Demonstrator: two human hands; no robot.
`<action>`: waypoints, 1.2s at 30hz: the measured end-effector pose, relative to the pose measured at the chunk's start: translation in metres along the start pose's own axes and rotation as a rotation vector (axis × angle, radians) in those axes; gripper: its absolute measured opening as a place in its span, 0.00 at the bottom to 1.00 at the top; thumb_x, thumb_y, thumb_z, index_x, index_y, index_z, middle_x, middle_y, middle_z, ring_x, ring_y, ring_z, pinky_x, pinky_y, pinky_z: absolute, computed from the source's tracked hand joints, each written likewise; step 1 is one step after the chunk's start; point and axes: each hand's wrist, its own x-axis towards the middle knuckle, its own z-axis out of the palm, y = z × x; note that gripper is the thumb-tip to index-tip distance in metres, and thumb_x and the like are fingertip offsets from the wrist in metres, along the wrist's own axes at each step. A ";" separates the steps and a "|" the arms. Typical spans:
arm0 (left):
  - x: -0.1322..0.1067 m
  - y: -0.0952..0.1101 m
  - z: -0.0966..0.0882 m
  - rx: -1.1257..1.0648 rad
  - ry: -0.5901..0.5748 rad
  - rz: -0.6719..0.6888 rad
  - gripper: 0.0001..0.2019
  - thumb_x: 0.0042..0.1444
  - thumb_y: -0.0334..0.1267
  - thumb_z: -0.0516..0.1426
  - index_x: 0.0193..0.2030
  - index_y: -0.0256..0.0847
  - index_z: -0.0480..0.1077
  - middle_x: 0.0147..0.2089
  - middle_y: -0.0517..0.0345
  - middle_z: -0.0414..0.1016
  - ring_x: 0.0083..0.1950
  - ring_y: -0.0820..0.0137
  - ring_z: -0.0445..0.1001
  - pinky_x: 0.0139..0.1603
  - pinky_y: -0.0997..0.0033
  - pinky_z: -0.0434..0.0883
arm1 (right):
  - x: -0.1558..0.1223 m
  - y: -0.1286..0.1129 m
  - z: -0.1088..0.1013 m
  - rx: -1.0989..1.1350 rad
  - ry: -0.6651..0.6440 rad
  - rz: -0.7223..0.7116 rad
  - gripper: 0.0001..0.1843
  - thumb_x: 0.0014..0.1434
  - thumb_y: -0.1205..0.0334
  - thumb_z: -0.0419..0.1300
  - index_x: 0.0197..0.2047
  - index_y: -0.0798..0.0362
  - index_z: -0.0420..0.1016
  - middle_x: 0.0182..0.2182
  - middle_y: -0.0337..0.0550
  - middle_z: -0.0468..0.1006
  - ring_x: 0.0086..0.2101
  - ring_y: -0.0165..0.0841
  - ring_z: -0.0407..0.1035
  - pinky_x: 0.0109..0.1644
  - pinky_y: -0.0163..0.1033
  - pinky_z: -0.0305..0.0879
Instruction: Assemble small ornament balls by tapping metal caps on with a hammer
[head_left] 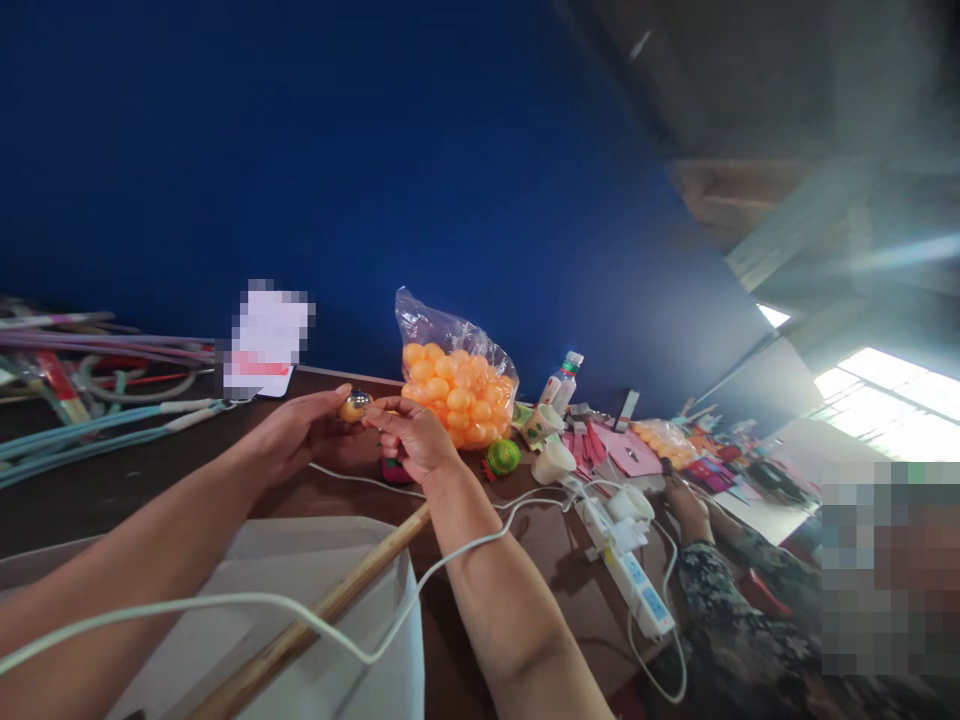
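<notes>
Both my hands meet over the dark wooden table [135, 485] on one small orange ball [354, 405] with something dark and shiny stuck on it. My left hand [300, 432] cups the ball from the left, fingers curled round it. My right hand [412, 432] pinches it from the right with thumb and forefinger. Just behind my hands stands a clear plastic bag [456, 375] full of orange balls. A white cable [480, 540] crosses over my right forearm.
A wooden stick [330, 600] lies across a white bag [300, 560] near me. A white power strip [634, 580], a paper cup [553, 462], a bottle [562, 380] and pink paper pieces [622, 450] lie to the right, where another person's hand [690, 510] rests. Coloured hoops [90, 420] lie left.
</notes>
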 end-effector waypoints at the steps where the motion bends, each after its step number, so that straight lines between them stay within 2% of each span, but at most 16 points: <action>1: 0.000 0.000 0.000 0.001 0.001 0.004 0.08 0.62 0.34 0.58 0.37 0.31 0.76 0.32 0.46 0.82 0.29 0.68 0.80 0.28 0.74 0.78 | 0.000 0.000 0.000 0.000 -0.001 0.002 0.24 0.34 0.55 0.78 0.32 0.54 0.73 0.24 0.35 0.78 0.16 0.18 0.52 0.19 0.28 0.41; 6: 0.000 0.000 0.000 0.011 -0.007 0.017 0.08 0.62 0.34 0.58 0.37 0.31 0.76 0.33 0.45 0.82 0.29 0.68 0.80 0.29 0.73 0.78 | -0.001 0.000 0.000 -0.019 0.000 0.000 0.24 0.35 0.55 0.77 0.31 0.54 0.73 0.25 0.34 0.78 0.17 0.18 0.52 0.20 0.29 0.42; 16: 0.001 -0.002 -0.001 0.010 -0.012 0.047 0.08 0.61 0.35 0.60 0.37 0.31 0.77 0.31 0.47 0.82 0.29 0.69 0.80 0.30 0.74 0.79 | 0.000 0.002 0.001 -0.036 0.049 -0.026 0.25 0.32 0.54 0.78 0.31 0.54 0.73 0.24 0.33 0.78 0.16 0.18 0.53 0.19 0.29 0.43; 25: 0.003 -0.003 -0.001 -0.014 -0.024 0.060 0.07 0.60 0.35 0.61 0.36 0.30 0.77 0.31 0.47 0.81 0.30 0.69 0.80 0.32 0.74 0.79 | 0.001 0.003 0.002 -0.032 0.072 -0.056 0.23 0.35 0.54 0.76 0.31 0.54 0.73 0.23 0.33 0.77 0.17 0.19 0.53 0.19 0.30 0.44; 30: 0.002 -0.003 0.000 -0.037 -0.026 0.075 0.07 0.58 0.34 0.63 0.36 0.30 0.77 0.32 0.47 0.82 0.32 0.69 0.81 0.37 0.73 0.79 | 0.002 0.006 0.002 -0.075 0.096 -0.101 0.21 0.36 0.54 0.75 0.31 0.53 0.74 0.23 0.32 0.75 0.17 0.20 0.54 0.19 0.31 0.45; 36: 0.003 -0.004 0.001 -0.058 -0.018 0.101 0.06 0.57 0.34 0.64 0.35 0.31 0.78 0.34 0.46 0.83 0.32 0.68 0.81 0.37 0.71 0.80 | 0.002 0.007 0.002 -0.128 0.122 -0.136 0.20 0.37 0.53 0.75 0.31 0.53 0.76 0.20 0.31 0.72 0.18 0.21 0.55 0.20 0.31 0.47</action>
